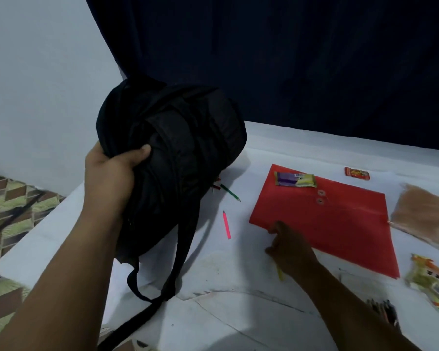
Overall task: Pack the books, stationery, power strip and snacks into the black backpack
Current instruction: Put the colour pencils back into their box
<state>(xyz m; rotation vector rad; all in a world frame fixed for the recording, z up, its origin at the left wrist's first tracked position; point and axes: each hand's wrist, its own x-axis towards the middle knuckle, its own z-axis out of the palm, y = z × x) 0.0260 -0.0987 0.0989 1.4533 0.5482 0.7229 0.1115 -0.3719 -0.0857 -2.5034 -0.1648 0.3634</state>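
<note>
The white bench (213,312) runs to a left edge by the patterned floor (8,206); bare room lies in the near middle. The left hand (112,171) grips the soft, rounded black backpack (178,148), its straps (178,249) trailing down. The right hand (289,247) pinches a thin yellow pencil (280,273) beside the flat red envelope (340,224). A pink pencil (226,224) lies between hands; snack packets (295,179) rest farther right.
</note>
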